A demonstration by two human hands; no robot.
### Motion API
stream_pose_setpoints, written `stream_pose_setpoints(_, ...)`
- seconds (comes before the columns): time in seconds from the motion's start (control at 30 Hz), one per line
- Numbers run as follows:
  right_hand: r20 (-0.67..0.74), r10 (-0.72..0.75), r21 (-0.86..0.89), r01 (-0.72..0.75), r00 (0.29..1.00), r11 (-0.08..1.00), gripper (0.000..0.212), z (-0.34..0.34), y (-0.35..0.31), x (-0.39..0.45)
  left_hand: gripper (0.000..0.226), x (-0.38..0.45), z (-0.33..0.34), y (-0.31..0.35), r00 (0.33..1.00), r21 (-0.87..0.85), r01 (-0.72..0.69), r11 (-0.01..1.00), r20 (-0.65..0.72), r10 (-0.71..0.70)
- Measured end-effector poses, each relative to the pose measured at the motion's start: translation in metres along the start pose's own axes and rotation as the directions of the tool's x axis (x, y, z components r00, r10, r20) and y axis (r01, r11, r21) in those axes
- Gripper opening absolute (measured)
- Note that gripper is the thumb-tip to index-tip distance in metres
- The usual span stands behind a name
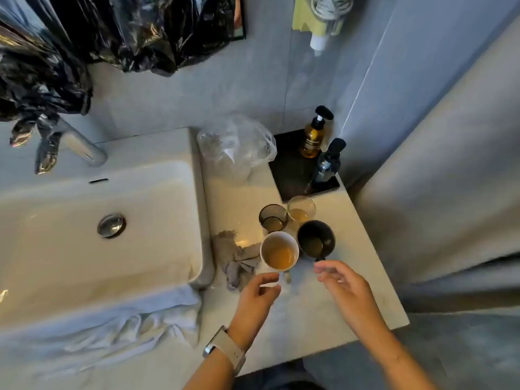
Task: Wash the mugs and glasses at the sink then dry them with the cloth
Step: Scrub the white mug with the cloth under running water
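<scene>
Head view. Two mugs, a white mug (pixel 279 254) and a black mug (pixel 316 240), and two glasses, a dark glass (pixel 273 217) and a clear glass (pixel 301 208), stand bunched together on the tabletop (pixel 323 311) right of the sink (pixel 92 243); all four hold brownish liquid. One grey cloth (pixel 237 260) lies between sink and white mug. Left hand (pixel 257 298) and right hand (pixel 344 288) hover just before the mugs, fingers loosely spread, gripping nothing. Risk: lifting one vessel may knock its close neighbours and spill their liquid.
</scene>
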State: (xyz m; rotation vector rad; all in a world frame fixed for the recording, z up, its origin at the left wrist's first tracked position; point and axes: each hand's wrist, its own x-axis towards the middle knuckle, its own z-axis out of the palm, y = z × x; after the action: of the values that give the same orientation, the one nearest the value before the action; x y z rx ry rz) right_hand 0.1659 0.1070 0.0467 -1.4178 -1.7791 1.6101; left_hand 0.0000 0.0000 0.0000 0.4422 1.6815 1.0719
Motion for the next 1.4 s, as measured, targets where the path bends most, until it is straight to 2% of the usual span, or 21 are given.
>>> stream_pose_setpoints(0.13, 0.057, 0.025, -0.001, -0.024, 0.998, 1.000, 0.023, -0.014, 0.008, 0.013, 0.022, 0.009, 0.036, 0.007, 0.994, -0.056, 0.112, 0.992, -0.014, -0.112)
stream_pose_setpoints(0.23, 0.070, 0.038, 0.003, -0.039, 0.997, 0.999, 0.022, -0.018, 0.014, 0.014, 0.016, 0.014, 0.052, 0.003, 0.979, -0.159, 0.135, 0.978, -0.128, -0.156)
stream_pose_setpoints(0.33, 0.100, 0.054, -0.009, -0.054, 0.994, 0.999, 0.022, -0.021, 0.018, 0.012, 0.022, 0.019, 0.057, 0.000, 0.958, -0.258, 0.141, 0.956, -0.207, -0.197)
stream_pose_setpoints(0.47, 0.114, 0.043, -0.028, -0.040, 0.993, 0.999, 0.021, -0.024, 0.017, 0.010, 0.028, 0.025, 0.057, -0.006, 0.983, -0.168, 0.104, 0.980, -0.135, -0.127)
stream_pose_setpoints(0.57, 0.132, 0.029, -0.031, -0.026, 0.991, 0.999, 0.021, -0.026, 0.015, 0.010, 0.032, 0.022, 0.052, -0.012, 0.986, -0.163, 0.064, 0.985, -0.139, -0.087)
stream_pose_setpoints(0.87, 0.174, -0.038, -0.049, 0.047, 0.984, 0.998, 0.024, -0.005, -0.002, 0.028, 0.034, -0.027, 0.002, 0.004, 0.945, -0.159, -0.106, 0.982, -0.324, 0.049)
stream_pose_setpoints(1.0, 0.309, -0.052, -0.177, 0.111, 0.950, 0.978, 0.023, 0.036, -0.005, 0.049, 0.032, -0.044, -0.037, 0.043, 0.899, -0.199, -0.182, 0.963, -0.429, 0.082)
stream_pose_setpoints(1.07, 0.432, -0.085, -0.283, 0.225, 0.898, 0.932, 0.031, 0.069, -0.006, 0.064, 0.034, -0.051, -0.058, 0.061, 0.877, -0.199, -0.234, 0.952, -0.465, 0.119)
stream_pose_setpoints(1.13, 0.528, -0.139, -0.398, 0.389, 0.838, 0.831, 0.055, 0.106, -0.007, 0.080, 0.035, -0.057, -0.078, 0.075, 0.859, -0.223, -0.281, 0.933, -0.491, 0.142)
stream_pose_setpoints(1.23, 0.572, -0.143, -0.534, 0.500, 0.807, 0.682, 0.086, 0.154, -0.003, 0.099, 0.037, -0.062, -0.103, 0.085, 0.819, -0.221, -0.333, 0.917, -0.549, 0.166)
stream_pose_setpoints(1.33, 0.508, -0.129, -0.669, 0.485, 0.852, 0.564, 0.084, 0.182, 0.012, 0.108, 0.037, -0.064, -0.126, 0.088, 0.791, -0.227, -0.342, 0.912, -0.594, 0.148)
stream_pose_setpoints(1.37, 0.474, -0.135, -0.689, 0.462, 0.870, 0.559, 0.078, 0.187, 0.017, 0.110, 0.037, -0.065, -0.135, 0.088, 0.790, -0.243, -0.334, 0.911, -0.599, 0.130)
stream_pose_setpoints(1.4, 0.437, -0.134, -0.676, 0.424, 0.889, 0.602, 0.072, 0.190, 0.022, 0.112, 0.037, -0.065, -0.143, 0.087, 0.793, -0.259, -0.329, 0.908, -0.598, 0.117)
